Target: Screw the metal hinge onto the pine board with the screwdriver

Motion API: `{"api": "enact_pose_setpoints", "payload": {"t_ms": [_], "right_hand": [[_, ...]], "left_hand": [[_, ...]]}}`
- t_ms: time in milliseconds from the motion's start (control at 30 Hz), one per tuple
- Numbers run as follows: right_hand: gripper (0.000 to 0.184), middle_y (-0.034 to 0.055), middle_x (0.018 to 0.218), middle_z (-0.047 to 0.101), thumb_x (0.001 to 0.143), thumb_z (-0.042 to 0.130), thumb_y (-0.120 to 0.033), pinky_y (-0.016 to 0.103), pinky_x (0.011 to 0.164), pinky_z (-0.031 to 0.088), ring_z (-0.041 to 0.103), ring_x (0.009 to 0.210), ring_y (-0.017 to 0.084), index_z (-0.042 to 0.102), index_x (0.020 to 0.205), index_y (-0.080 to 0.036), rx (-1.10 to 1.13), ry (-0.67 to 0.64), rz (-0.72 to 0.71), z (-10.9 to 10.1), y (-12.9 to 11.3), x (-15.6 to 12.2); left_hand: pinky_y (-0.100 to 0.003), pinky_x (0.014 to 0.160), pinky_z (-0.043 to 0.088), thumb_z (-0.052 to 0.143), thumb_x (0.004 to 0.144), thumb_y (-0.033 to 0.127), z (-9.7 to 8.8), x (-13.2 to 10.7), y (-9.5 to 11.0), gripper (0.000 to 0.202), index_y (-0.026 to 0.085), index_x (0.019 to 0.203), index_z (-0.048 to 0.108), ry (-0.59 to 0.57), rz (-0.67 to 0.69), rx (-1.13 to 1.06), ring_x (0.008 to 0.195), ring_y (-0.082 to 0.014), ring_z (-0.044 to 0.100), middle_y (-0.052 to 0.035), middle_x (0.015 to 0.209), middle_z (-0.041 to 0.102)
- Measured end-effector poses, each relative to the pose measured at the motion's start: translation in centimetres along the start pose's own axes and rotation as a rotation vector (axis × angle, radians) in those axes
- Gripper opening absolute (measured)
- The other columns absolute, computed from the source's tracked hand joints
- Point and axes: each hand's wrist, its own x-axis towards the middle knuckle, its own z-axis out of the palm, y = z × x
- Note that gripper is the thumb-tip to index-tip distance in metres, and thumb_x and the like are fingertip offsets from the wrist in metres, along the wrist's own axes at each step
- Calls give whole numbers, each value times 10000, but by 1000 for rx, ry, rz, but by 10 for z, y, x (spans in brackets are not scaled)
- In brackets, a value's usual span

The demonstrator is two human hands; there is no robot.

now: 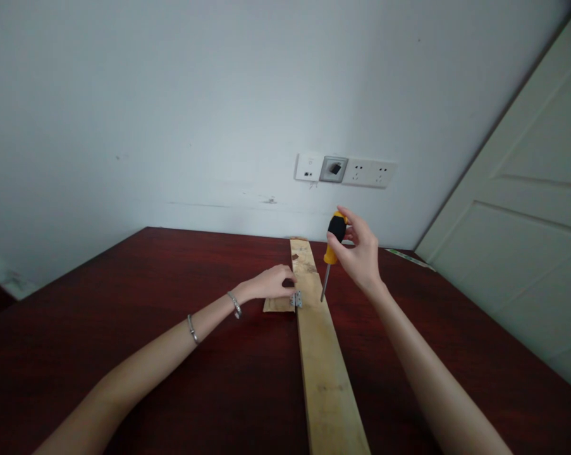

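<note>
A long pale wooden plank (325, 366) lies on the dark red table (171, 328), running away from me. A small metal hinge (296, 299) sits at the plank's left edge, joined to a short wood piece (276, 305). My left hand (270, 282), fingers curled, rests on that short piece just left of the hinge. My right hand (358, 253) grips the handle of a yellow and black screwdriver (331, 253), held nearly upright with its tip down on the plank, right of the hinge.
A white wall stands behind the table with a row of wall sockets (346, 170). A pale door (527, 221) is at the right. A thin green-and-white strip (411, 258) lies on the table's far right edge.
</note>
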Motion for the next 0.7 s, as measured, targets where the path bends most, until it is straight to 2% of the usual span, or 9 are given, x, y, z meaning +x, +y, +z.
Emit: {"api": "enact_pose_setpoints", "payload": {"t_ms": [133,300,700], "right_hand": [[518,74,1105,624,769,612,-231,377,727,549,594,791,180,551,1283,-256,0,-4,-6,-1,-3,1],[511,88,1176,626,757,616,-216,380,758,540,614,878,206,564,1265,-241,-9,-4,-35,-2,-7,1],[509,89,1169,632,753,616,-195,362,747,535,606,860,196,566,1259,-227,-8,-10,-49,-2,-9,1]], "left_hand": [[-254,745,430,639,787,242,9,7,5,114,173,823,722,-54,-76,35,806,-177,614,-51,885,689],[-231,685,416,618,778,226,10,11,8,114,174,756,718,-77,-109,66,743,-161,617,-36,805,697],[-230,753,443,591,798,171,9,14,11,125,164,754,708,-71,-66,33,817,-164,631,-42,850,697]]}}
